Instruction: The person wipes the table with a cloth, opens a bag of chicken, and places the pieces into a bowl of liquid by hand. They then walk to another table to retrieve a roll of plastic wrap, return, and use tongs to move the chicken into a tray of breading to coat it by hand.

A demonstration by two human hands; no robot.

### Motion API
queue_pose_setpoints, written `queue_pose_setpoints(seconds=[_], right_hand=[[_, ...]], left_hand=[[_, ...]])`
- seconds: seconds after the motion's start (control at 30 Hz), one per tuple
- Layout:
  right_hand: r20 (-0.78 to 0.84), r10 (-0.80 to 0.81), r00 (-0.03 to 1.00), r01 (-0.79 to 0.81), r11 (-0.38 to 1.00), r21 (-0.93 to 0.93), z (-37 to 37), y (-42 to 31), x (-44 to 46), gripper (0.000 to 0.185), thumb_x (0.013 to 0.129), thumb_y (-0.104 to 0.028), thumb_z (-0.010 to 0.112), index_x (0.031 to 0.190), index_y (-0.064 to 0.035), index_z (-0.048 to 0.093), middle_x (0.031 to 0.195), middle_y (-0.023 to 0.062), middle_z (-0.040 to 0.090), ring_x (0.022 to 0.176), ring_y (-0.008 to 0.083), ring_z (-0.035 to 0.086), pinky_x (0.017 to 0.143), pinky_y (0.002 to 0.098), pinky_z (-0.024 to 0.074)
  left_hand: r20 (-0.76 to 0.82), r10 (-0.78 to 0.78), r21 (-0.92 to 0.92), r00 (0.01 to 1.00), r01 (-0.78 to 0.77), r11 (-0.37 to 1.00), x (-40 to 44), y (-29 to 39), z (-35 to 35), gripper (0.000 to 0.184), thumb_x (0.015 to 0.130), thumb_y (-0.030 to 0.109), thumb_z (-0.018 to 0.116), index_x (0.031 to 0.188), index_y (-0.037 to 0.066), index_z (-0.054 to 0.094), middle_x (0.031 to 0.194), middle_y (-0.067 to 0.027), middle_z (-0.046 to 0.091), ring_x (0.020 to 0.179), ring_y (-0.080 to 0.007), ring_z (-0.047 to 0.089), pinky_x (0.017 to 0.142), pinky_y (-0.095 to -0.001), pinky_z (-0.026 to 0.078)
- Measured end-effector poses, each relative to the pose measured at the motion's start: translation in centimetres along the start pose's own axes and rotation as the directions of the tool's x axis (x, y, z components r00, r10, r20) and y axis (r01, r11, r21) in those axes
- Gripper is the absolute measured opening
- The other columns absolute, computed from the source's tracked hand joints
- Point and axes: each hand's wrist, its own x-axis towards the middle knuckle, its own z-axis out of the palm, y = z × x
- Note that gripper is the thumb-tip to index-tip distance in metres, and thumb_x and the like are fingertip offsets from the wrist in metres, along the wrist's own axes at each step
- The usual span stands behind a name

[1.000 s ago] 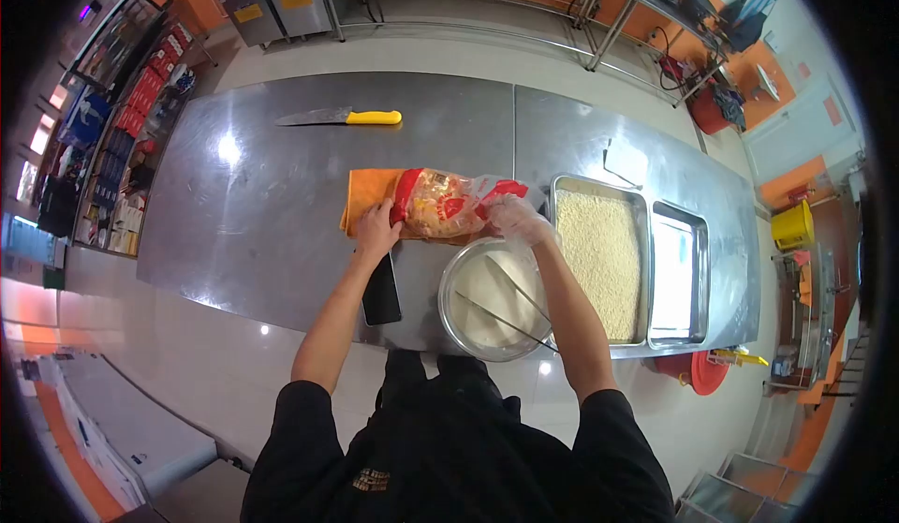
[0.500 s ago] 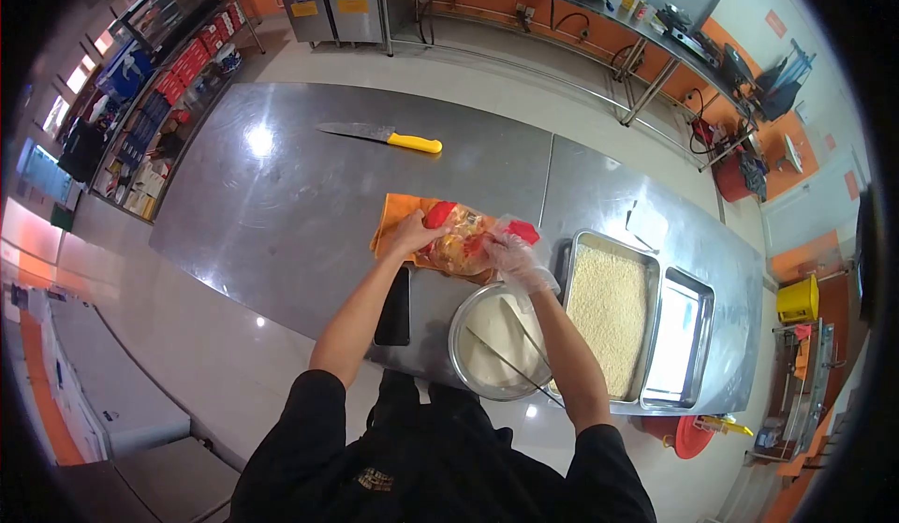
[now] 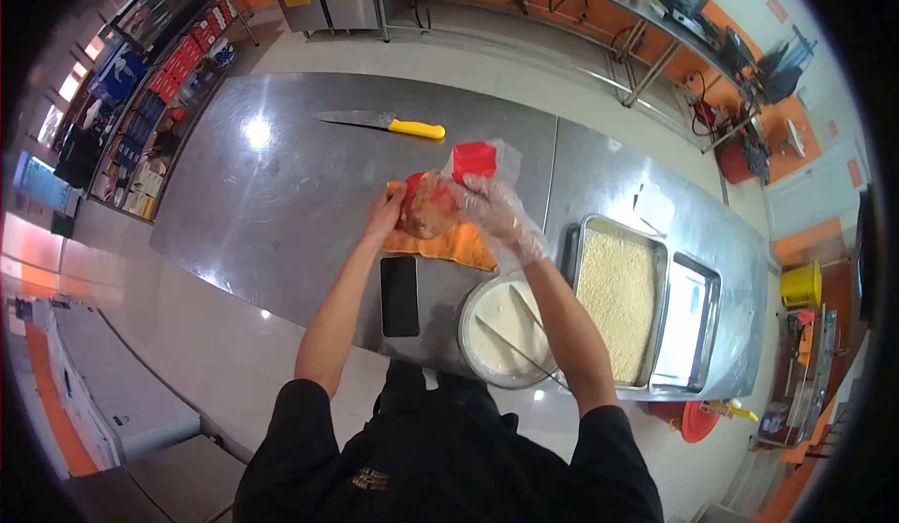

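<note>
A red and clear plastic bag of food (image 3: 431,206) is held up over an orange cloth (image 3: 449,245) on the steel table. My left hand (image 3: 385,212), bare, grips the bag's left side. My right hand (image 3: 492,206), in a clear plastic glove, has its fingers closed on the bag's right side, where a red flap sticks up. Below the cloth lies a black phone (image 3: 400,296). A bowl of white batter (image 3: 506,331) with metal tongs in it stands beneath my right forearm.
Farther back on the table (image 3: 281,195) lies a knife with a yellow handle (image 3: 417,129). To the right are a tray of pale crumbs (image 3: 613,303), a second metal tray (image 3: 686,326) and a small white item (image 3: 654,208).
Both hands have lifted the bag off the cloth and turned it, so its red end now points up and away. The cloth shows more. The view has shifted slightly.
</note>
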Motion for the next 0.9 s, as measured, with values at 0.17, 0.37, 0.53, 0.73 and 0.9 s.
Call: queue_pose_setpoints(seconds=[0.17, 0.37, 0.53, 0.73, 0.9], right_hand=[[0.028, 0.175, 0.984, -0.147, 0.892, -0.428, -1.1, 4.5, -2.5, 0.024, 0.088, -0.025, 0.05, 0.096, -0.0056, 0.061, 0.092, 0.0156, 0.062, 0.081, 0.0316, 0.06, 0.071, 0.0356, 0.0476], [0.257, 0.485, 0.836, -0.537, 0.628, 0.563, -3.6, 13.7, -3.9, 0.02, 0.087, -0.021, 0.05, 0.085, -0.0046, 0.061, 0.081, 0.0095, 0.061, 0.073, 0.0239, 0.061, 0.067, 0.0353, 0.0488], [0.509, -0.274, 0.816, 0.437, 0.869, -0.232, -5.5, 22.4, -2.9, 0.014, 0.083, -0.015, 0.052, 0.087, -0.0055, 0.061, 0.077, 0.0046, 0.06, 0.064, 0.0204, 0.058, 0.061, 0.0325, 0.0479], [0.201, 0.546, 0.814, -0.544, 0.836, -0.07, -2.6, 11.0, -3.0, 0.008, 0.081, -0.015, 0.054, 0.08, -0.0085, 0.059, 0.071, -0.0012, 0.053, 0.063, 0.0151, 0.053, 0.059, 0.0311, 0.0446], [0.18, 0.647, 0.741, -0.595, 0.756, -0.273, -2.3, 6.8, -2.1, 0.011, 0.082, -0.021, 0.058, 0.076, -0.0122, 0.054, 0.067, -0.0038, 0.046, 0.059, 0.0095, 0.045, 0.052, 0.0275, 0.0348]], left_hand=[[-0.032, -0.012, 0.218, 0.999, 0.019, 0.976, -2.2, -0.1, -1.9, 0.06, 0.083, 0.056, 0.047, 0.095, -0.002, 0.058, 0.085, -0.0152, 0.063, 0.08, -0.0241, 0.061, 0.073, -0.0361, 0.048], [-0.037, 0.044, 0.505, 0.998, -0.019, 0.863, -0.8, -2.8, -0.8, 0.058, 0.081, 0.046, 0.055, 0.111, -0.003, 0.049, 0.108, -0.0241, 0.056, 0.101, -0.0351, 0.055, 0.086, -0.0419, 0.043], [-0.06, 0.005, 0.471, 0.998, 0.024, 0.882, -1.2, -2.5, -1.4, 0.057, 0.076, 0.041, 0.063, 0.112, 0.0, 0.048, 0.108, -0.0213, 0.057, 0.101, -0.0331, 0.056, 0.085, -0.0406, 0.044], [-0.072, -0.002, 0.466, 0.997, 0.035, 0.884, -0.8, -2.9, -1.4, 0.056, 0.074, 0.04, 0.067, 0.111, 0.003, 0.05, 0.104, -0.0182, 0.06, 0.097, -0.032, 0.058, 0.083, -0.04, 0.045], [-0.108, 0.033, 0.449, 0.994, 0.019, 0.893, -0.9, -3.2, -1.4, 0.051, 0.073, 0.038, 0.068, 0.107, 0.004, 0.053, 0.101, -0.0171, 0.061, 0.097, -0.0316, 0.058, 0.082, -0.0403, 0.045]])
